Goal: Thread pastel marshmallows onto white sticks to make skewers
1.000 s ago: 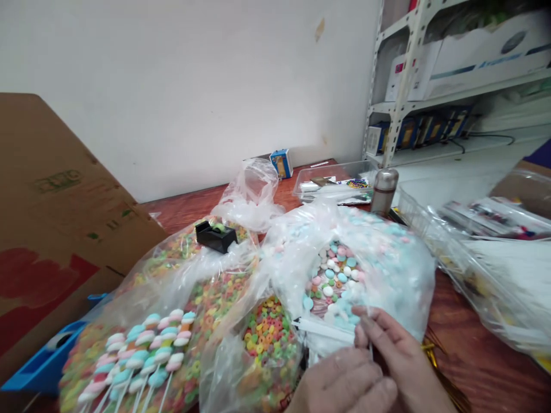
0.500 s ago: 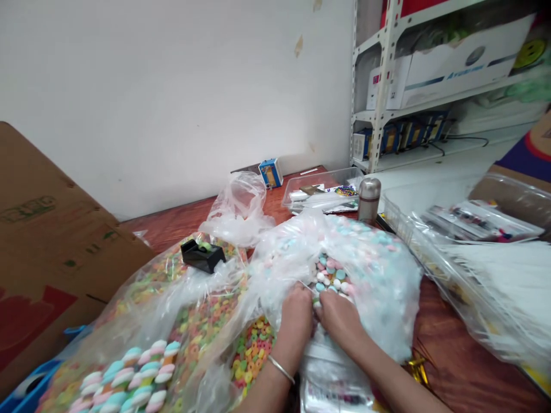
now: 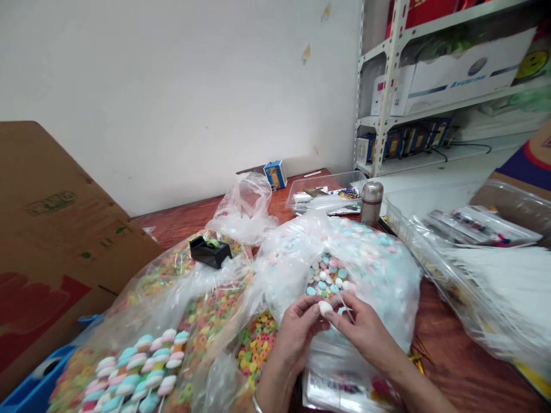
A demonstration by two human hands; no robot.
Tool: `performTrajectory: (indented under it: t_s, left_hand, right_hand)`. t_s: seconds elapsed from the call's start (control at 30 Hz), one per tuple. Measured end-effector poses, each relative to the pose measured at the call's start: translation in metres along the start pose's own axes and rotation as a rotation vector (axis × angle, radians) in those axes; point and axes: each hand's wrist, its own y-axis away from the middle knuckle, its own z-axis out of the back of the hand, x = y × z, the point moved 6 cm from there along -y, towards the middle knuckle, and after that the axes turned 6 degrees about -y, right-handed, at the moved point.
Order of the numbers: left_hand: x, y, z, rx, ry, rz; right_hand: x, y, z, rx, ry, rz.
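Because the white candy (image 3: 326,308) is small, round and probably soft, it should be light and easy to dent, so a gentle fingertip hold around its sides seems safest (a hard squeeze could mark that chalky surface). It sits above the open bag (image 3: 379,269), pinched, as far as can be told, between the thumb and forefinger of the left hand (image 3: 297,338). The right hand (image 3: 365,328) has its fingertips pressed together on a thin white stick (image 3: 346,307), which looks stiff but slender and is probably steadiest when held close to the candy. Inside the bag, smooth blue, pink and white pastel candies (image 3: 328,275) lie heaped together. Just beside it, a second bag holds bright cereal rings (image 3: 256,347), and skewered twisted marshmallows (image 3: 138,367) lie at the lower left. A black tape dispenser (image 3: 209,251) rests on crinkled plastic farther off, above a reddish wooden table (image 3: 456,338).
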Motion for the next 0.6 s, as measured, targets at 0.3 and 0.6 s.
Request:
performTrajectory:
  t_s: [0.3, 0.6]
  left_hand:
    - [0.009, 0.000, 0.016, -0.159, -0.102, -0.034]
    - [0.010, -0.045, 0.024, -0.384, 0.082, -0.036]
  right_hand:
    - [0.004, -0.013, -0.001, -0.020, 0.279, 0.036]
    - [-0.005, -0.131, 0.019, -0.200, 0.670, 0.031]
